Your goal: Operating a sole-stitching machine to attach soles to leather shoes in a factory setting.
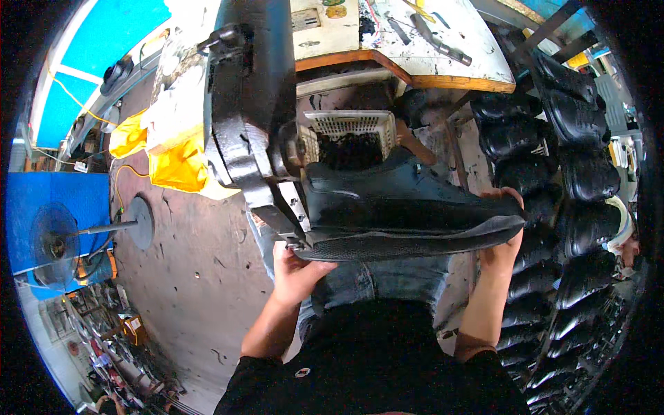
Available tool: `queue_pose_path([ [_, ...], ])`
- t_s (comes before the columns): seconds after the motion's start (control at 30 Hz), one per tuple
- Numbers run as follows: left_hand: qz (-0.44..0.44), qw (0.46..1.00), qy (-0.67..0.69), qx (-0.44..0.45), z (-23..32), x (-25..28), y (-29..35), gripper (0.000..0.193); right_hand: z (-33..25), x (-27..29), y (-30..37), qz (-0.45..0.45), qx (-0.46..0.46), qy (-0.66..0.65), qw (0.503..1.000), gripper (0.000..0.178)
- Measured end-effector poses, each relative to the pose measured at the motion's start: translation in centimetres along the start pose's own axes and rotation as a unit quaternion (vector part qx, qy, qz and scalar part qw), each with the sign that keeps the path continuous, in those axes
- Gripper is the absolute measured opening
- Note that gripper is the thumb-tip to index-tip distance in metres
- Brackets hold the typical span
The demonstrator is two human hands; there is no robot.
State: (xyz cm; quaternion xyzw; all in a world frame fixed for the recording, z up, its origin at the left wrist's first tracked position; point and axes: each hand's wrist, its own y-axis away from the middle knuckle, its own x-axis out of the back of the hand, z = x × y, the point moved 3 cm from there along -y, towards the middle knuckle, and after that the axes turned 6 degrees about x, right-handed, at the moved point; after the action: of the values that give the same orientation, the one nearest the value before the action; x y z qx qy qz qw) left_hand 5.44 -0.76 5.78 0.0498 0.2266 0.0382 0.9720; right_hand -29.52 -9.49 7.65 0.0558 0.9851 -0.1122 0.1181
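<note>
A black shoe [408, 200] lies across in front of me, tilted so that its side faces up and its textured sole edge runs along the near side. My right hand [505, 250] wraps round the toe end, fingers over the far side. At the heel end, my left hand [299, 277] is closed against the sole's near edge, right beneath the tip of a dark metal machine arm [252, 111]. The machine's head [294, 207] meets the shoe at its heel, and part of the heel is hidden behind it. The left fingertips are partly covered.
Beyond the shoe stands a pale plastic basket [319, 124] holding dark scraps. A wood-edged worktable [477, 66] with tools is at the back. Racked black shoes [529, 176] fill the right side. Yellow cloth [181, 169] and a standing fan [57, 242] are on the left.
</note>
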Motion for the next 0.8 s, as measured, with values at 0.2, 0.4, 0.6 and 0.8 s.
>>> queue_pose_path([
  [0.2,0.033,0.999,0.026,0.032,-0.1,0.2,-0.4,0.057,-1.5,-1.2,-1.1,-0.022,0.028,0.056,0.998,0.063],
  [0.4,0.007,0.999,0.033,-0.013,2.4,-4.9,-2.0,0.088,-0.3,3.0,-1.0,-0.015,-0.032,-0.012,0.999,0.084],
  [0.6,-0.052,0.998,-0.035,-0.015,3.1,-3.8,-1.4,0.099,-0.2,2.1,0.5,-0.013,-0.038,-0.031,0.999,0.083],
  [0.8,-0.067,0.996,-0.051,-0.008,2.3,-3.4,-0.7,0.1,-1.0,2.0,-0.5,-0.01,-0.026,0.03,0.999,0.083],
])
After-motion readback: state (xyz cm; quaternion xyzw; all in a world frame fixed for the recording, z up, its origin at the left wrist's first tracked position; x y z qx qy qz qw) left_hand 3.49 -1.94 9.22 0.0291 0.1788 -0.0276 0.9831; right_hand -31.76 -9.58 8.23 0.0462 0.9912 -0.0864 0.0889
